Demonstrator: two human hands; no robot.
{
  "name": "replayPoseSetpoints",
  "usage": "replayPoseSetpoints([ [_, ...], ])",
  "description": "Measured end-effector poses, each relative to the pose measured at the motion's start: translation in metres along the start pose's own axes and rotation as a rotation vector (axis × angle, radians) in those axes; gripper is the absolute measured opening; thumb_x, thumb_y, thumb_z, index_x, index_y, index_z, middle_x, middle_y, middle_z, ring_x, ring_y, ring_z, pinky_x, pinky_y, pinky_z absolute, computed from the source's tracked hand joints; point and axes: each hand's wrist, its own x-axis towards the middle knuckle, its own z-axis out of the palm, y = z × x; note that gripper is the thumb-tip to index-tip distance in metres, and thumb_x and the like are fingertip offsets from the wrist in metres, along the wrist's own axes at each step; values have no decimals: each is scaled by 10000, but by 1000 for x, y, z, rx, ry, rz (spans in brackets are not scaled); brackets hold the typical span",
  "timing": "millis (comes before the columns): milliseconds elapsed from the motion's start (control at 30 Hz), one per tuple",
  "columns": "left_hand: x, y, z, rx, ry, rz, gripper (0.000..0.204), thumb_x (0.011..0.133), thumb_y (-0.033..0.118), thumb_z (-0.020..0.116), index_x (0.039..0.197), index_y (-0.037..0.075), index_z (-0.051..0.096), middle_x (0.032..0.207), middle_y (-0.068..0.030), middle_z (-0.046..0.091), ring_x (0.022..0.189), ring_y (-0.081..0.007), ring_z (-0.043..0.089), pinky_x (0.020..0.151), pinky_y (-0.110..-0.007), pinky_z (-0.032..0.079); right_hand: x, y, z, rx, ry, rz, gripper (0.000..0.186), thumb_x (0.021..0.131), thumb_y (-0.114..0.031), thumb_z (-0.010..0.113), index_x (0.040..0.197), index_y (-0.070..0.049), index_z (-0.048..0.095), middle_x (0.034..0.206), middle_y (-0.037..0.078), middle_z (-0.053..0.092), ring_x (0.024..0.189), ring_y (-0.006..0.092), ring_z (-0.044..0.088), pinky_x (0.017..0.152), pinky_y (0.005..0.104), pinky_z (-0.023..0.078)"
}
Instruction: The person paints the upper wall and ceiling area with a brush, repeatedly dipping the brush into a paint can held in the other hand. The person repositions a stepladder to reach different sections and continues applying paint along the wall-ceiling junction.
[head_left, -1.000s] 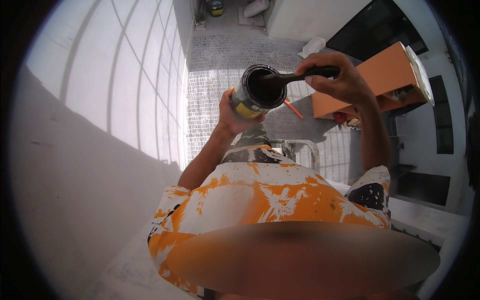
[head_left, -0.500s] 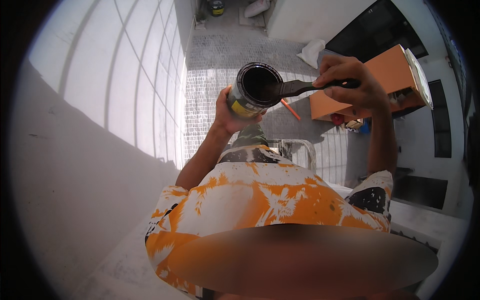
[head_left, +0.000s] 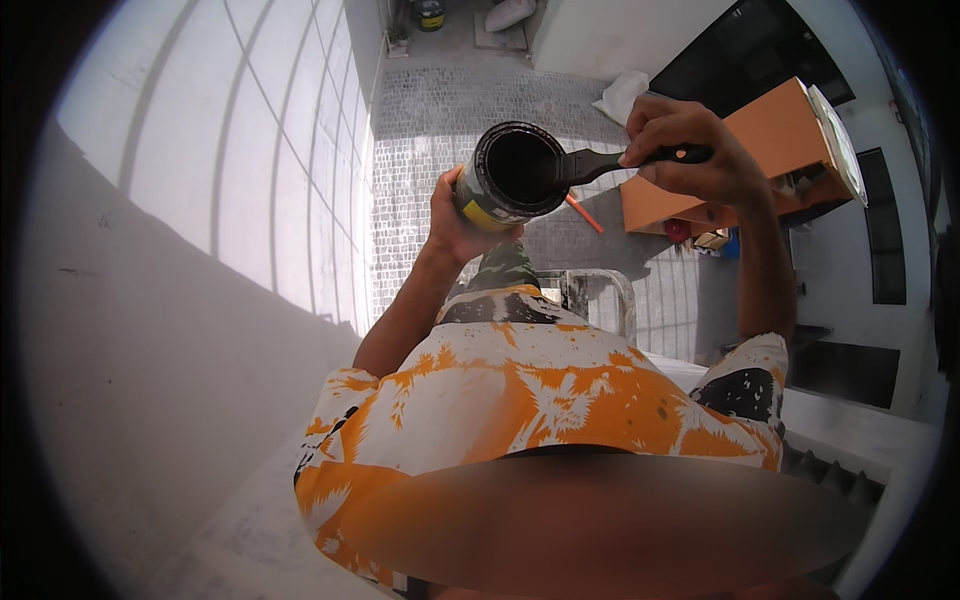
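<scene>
The left hand (head_left: 462,215) is gripping the round black paint can (head_left: 512,173) from beneath; the right hand (head_left: 690,150), closed around the black-handled brush (head_left: 610,162), is reaching in from the can's right, handle lying sideways.

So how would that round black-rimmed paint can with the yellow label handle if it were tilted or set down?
The round paint can looks rigid metal, so stiff. Its open top with a dark inside suggests it could spill if tipped. The left hand alone holds it, so probably not very heavy.
</scene>
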Motion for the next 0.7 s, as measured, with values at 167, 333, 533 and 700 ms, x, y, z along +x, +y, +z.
replayPoseSetpoints([
  [167,-2,1,-5,-55,-4,-20,597,966,565,356,1325,160,607,1309,-125,628,1172,-333,599,884,-576,504,-4,-1,-20,-74,-47,-40,172,761,13,712,919,-3,779,862,74,660,775,165,636,684,328,499],
  [333,-4,5,-1,-8,20,30,578,964,568,352,1302,175,607,1285,-100,635,1159,-326,593,872,-584,481,0,-3,-8,156,143,55,171,770,-66,727,911,19,777,885,89,677,751,140,683,641,280,577],
  [533,-4,9,4,12,14,41,653,992,585,335,1439,164,557,1411,-148,589,1309,-356,564,1018,-641,487,10,-1,23,183,303,319,167,910,-118,720,925,42,765,742,65,676,608,102,659,557,247,574],
  [700,-1,14,-6,-28,-51,55,633,983,589,361,1407,173,580,1393,-126,603,1282,-336,580,967,-598,505,7,3,5,137,373,286,198,957,-158,707,983,30,763,801,86,723,631,121,686,486,261,578],
])
